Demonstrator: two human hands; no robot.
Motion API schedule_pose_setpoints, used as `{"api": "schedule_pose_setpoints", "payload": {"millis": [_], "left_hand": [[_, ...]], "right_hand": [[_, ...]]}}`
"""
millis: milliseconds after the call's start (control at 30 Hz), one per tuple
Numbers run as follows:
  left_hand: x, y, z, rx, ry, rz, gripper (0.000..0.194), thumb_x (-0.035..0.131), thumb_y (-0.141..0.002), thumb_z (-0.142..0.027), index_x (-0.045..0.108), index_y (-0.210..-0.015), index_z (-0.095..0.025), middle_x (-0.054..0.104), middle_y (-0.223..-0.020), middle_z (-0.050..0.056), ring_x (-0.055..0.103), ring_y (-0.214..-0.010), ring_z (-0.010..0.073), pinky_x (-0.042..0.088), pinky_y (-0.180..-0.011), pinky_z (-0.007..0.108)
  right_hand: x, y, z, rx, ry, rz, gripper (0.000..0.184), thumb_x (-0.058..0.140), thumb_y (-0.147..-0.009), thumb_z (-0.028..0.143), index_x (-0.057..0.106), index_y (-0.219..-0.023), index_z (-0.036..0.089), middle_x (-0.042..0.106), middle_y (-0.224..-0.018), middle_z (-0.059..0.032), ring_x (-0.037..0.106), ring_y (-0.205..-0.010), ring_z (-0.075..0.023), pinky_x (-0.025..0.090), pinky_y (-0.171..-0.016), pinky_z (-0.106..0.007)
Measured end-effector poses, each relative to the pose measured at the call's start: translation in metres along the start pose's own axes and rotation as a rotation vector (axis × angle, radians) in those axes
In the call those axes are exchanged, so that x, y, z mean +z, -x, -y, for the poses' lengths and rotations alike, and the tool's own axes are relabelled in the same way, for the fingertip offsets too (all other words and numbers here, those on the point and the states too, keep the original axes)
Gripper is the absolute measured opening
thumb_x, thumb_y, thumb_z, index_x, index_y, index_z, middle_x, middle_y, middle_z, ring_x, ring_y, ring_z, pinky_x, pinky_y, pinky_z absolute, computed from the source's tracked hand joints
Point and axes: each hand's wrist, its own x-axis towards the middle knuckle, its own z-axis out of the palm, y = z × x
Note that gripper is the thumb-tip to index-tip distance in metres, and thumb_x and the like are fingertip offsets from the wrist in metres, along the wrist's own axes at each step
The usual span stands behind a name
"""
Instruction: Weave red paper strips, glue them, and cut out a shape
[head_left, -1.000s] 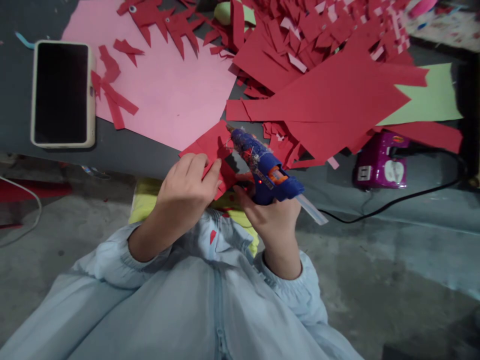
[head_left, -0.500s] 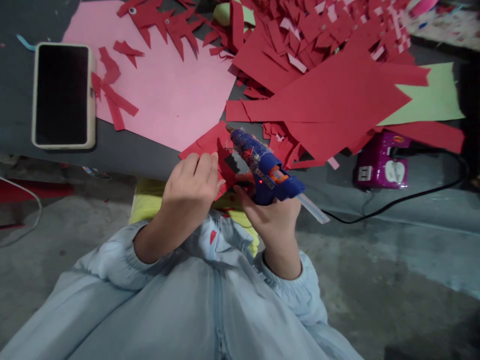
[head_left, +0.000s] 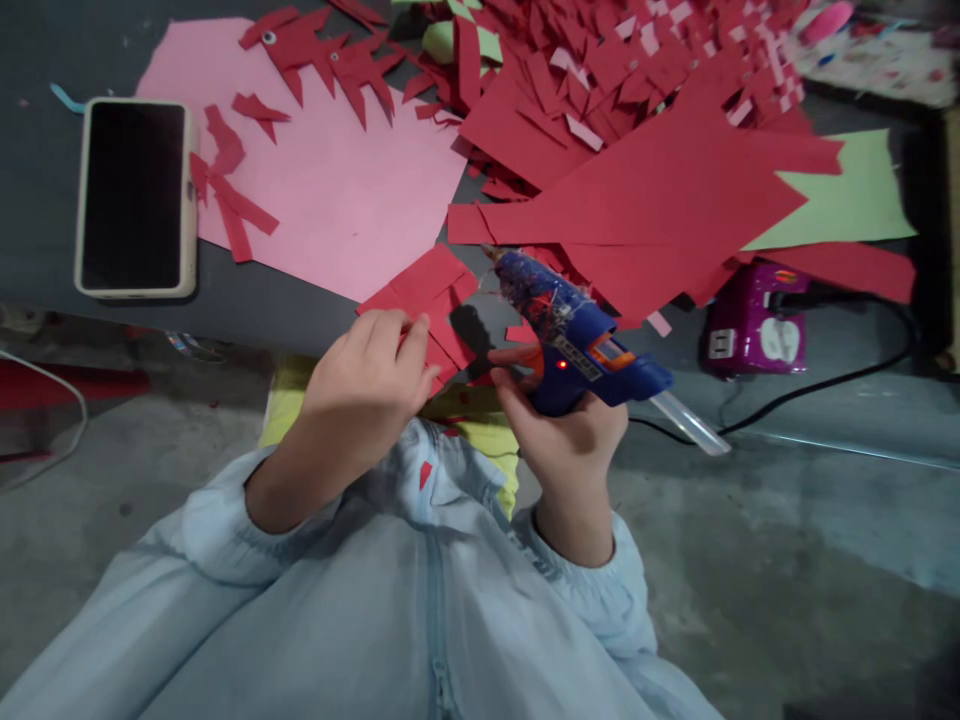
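Glue gun (head_left: 551,300), label (head_left: 577,359) too blurred to read, right fingers (head_left: 514,356) clasping it, left fingers (head_left: 384,336) on red paper (head_left: 429,285), grip unclear

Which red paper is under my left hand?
The red paper piece between the blue glue gun and pink paper sheet: your left hand partly covers it, unlike the spiky red paper cutouts.

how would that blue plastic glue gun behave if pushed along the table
The blue plastic glue gun looks hard-shelled, so probably stiff. The clear glue stick jutting from its rear could snag. Thin pale strands clinging to its front suggest it may drag stickily.
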Motion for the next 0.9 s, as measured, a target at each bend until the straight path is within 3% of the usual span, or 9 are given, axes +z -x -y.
{"api": "schedule_pose_setpoints", "payload": {"millis": [133,300,467,667,900], "left_hand": [[0.009,-0.006,0.005,0.009,-0.061,0.017,0.035,0.045,-0.095,-0.013,0.057,-0.127,-0.003,0.066,-0.099,0.016,0.060,-0.091,0.0256,0.050,-0.074,0.035],[0.008,-0.005,0.003,0.020,-0.047,0.014,0.031,0.047,-0.096,-0.015,0.060,-0.125,-0.011,0.065,-0.100,0.014,0.060,-0.090,0.0234,0.049,-0.073,0.033],[0.004,0.004,0.002,0.058,-0.036,0.004,0.033,0.050,-0.094,-0.014,0.061,-0.125,-0.016,0.063,-0.111,0.019,0.062,-0.099,0.0279,0.053,-0.075,0.036],[-0.001,0.014,0.007,0.089,0.039,-0.010,0.024,0.049,-0.091,-0.009,0.066,-0.107,-0.010,0.066,-0.112,0.018,0.062,-0.104,0.0277,0.053,-0.090,0.041],[0.012,0.013,0.008,0.177,0.041,-0.209,0.011,0.057,-0.090,-0.014,0.067,-0.094,-0.014,0.069,-0.098,0.011,0.061,-0.090,0.0231,0.049,-0.079,0.038]], "right_hand": [[-0.003,0.002,-0.001,-0.019,0.006,-0.014,0.004,0.066,-0.081,0.023,0.070,-0.081,0.026,0.078,-0.080,-0.0015,0.074,-0.071,-0.0223,0.062,-0.068,-0.038],[-0.004,0.002,0.001,0.013,0.004,-0.009,0.005,0.067,-0.080,0.022,0.071,-0.080,0.026,0.078,-0.080,-0.0018,0.074,-0.071,-0.0221,0.061,-0.070,-0.038],[-0.003,0.000,0.005,0.087,-0.031,-0.010,0.004,0.068,-0.079,0.025,0.072,-0.078,0.024,0.077,-0.076,-0.0020,0.072,-0.065,-0.0207,0.061,-0.067,-0.036],[-0.001,0.001,0.002,0.114,-0.067,0.015,0.004,0.070,-0.076,0.026,0.073,-0.079,0.024,0.077,-0.076,-0.0025,0.071,-0.063,-0.0206,0.061,-0.066,-0.036],[0.009,0.002,-0.004,0.110,-0.102,0.077,0.014,0.071,-0.075,0.033,0.072,-0.084,0.023,0.077,-0.080,-0.0048,0.071,-0.068,-0.0243,0.060,-0.069,-0.041]]}}
